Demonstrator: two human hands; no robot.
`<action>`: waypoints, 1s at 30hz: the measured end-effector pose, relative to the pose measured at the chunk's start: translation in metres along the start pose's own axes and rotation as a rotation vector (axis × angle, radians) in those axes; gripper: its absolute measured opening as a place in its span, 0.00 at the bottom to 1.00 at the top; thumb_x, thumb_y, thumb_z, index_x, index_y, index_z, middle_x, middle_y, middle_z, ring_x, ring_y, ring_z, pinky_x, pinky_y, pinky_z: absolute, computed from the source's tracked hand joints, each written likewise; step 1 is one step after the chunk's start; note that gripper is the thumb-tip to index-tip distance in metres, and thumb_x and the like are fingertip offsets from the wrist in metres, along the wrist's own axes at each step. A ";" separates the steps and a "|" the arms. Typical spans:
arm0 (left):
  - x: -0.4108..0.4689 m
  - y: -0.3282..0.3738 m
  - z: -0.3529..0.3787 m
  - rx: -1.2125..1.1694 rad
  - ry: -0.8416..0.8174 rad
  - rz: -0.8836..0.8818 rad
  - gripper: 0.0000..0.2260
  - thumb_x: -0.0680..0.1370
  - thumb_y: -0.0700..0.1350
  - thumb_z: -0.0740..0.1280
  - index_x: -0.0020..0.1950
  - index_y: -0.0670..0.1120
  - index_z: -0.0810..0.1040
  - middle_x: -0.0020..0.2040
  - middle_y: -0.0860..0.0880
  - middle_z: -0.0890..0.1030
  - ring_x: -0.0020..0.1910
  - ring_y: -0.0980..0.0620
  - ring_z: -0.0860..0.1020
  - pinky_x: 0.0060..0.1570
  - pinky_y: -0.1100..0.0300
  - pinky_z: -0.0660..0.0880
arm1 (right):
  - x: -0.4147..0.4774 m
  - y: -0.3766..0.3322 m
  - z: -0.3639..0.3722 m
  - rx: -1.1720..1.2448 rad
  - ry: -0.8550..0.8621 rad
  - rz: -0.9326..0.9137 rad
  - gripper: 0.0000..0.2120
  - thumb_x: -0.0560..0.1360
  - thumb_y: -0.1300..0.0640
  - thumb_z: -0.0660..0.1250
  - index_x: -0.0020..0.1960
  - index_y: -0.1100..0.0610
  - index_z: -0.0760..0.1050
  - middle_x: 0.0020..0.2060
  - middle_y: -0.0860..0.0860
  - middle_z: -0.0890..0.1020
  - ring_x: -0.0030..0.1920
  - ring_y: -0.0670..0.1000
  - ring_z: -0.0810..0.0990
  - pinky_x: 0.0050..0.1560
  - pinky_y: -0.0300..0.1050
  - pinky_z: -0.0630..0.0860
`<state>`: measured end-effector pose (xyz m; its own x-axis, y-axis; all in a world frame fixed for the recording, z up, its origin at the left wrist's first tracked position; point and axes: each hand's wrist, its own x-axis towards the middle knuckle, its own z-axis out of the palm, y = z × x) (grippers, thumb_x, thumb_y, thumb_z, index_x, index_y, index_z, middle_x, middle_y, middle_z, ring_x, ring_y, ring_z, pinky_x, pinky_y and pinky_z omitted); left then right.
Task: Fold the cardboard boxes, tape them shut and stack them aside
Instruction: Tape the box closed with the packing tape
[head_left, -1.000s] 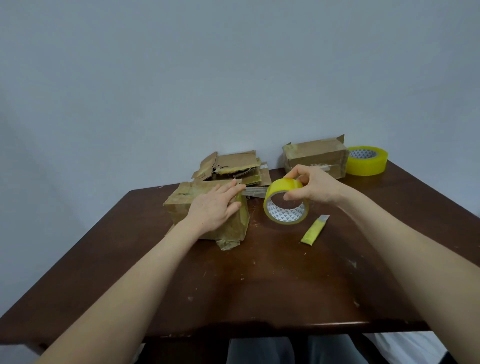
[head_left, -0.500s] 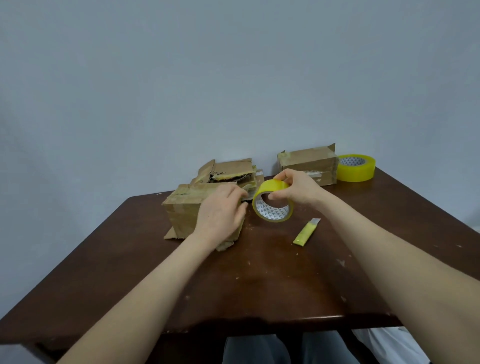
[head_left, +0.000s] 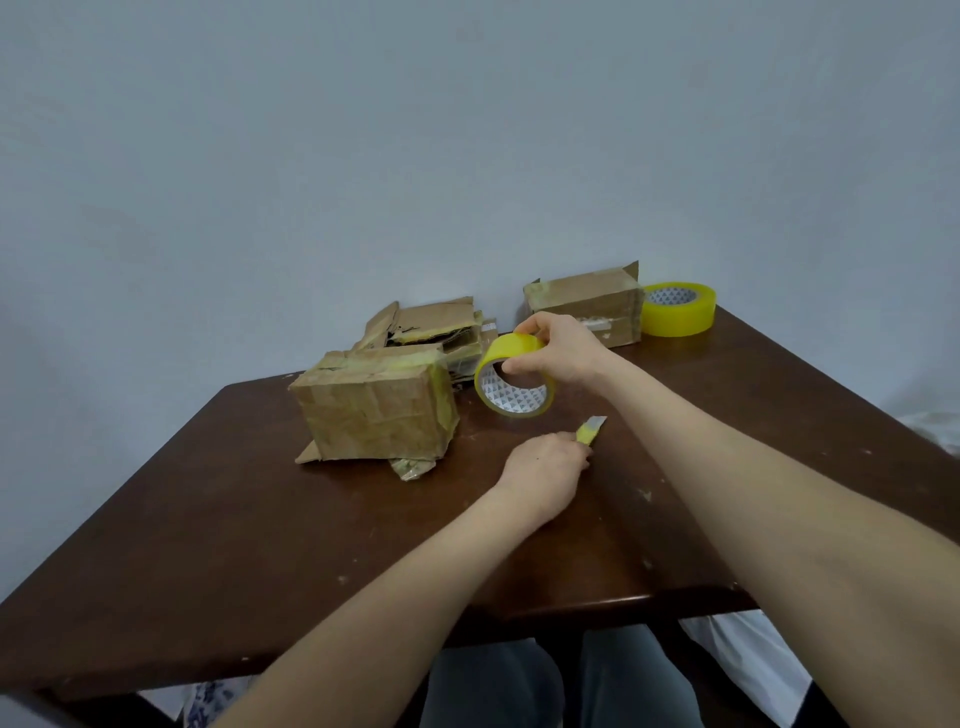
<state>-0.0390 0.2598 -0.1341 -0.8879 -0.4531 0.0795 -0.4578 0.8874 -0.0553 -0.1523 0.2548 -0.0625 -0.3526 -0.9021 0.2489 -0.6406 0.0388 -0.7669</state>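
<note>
Cardboard box (head_left: 374, 410), brown and wrapped in yellowish tape, stands on the dark wooden table (head_left: 260, 545) left of centre, with neither hand on it. The right hand (head_left: 561, 348) holds the tape roll (head_left: 514, 384) just to the right of the box, fingers curled over the yellow outer band and thumb hooked at the patterned core, so the roll stands on edge just above the tabletop. The left hand (head_left: 545, 467) lies nearer the viewer, below the roll and apart from the box. Its fingers cover the near end of the yellow utility knife (head_left: 592, 428), whose far tip sticks out beyond them; whether they have closed round the handle cannot be told. Behind the box lies a pile of flattened cardboard (head_left: 431, 327). At the far right of the table a second taped box (head_left: 587, 306) sits beside a spare tape roll (head_left: 678, 309) lying flat.
</note>
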 end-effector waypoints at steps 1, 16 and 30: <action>-0.003 -0.002 -0.001 -0.004 0.014 0.005 0.14 0.81 0.43 0.59 0.65 0.44 0.76 0.62 0.43 0.76 0.59 0.41 0.76 0.55 0.48 0.75 | 0.000 0.001 0.000 0.003 0.005 0.001 0.26 0.67 0.50 0.77 0.62 0.54 0.73 0.52 0.49 0.74 0.54 0.51 0.75 0.53 0.46 0.73; -0.098 -0.070 -0.024 -0.261 -0.008 -0.323 0.21 0.77 0.38 0.60 0.71 0.44 0.67 0.63 0.44 0.74 0.62 0.46 0.73 0.61 0.58 0.69 | -0.007 0.004 0.001 0.009 0.001 0.039 0.26 0.66 0.51 0.77 0.61 0.55 0.74 0.55 0.51 0.76 0.55 0.53 0.76 0.57 0.50 0.75; -0.029 -0.105 -0.078 -0.206 0.463 -0.502 0.11 0.83 0.48 0.55 0.55 0.40 0.70 0.40 0.47 0.74 0.38 0.48 0.72 0.36 0.55 0.67 | -0.004 0.015 0.017 0.038 -0.100 0.058 0.27 0.61 0.53 0.80 0.55 0.55 0.73 0.52 0.52 0.78 0.50 0.52 0.79 0.51 0.49 0.78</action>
<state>0.0380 0.1863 -0.0531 -0.4410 -0.7690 0.4627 -0.7476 0.6000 0.2847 -0.1489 0.2520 -0.0848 -0.3171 -0.9374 0.1443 -0.5942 0.0778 -0.8005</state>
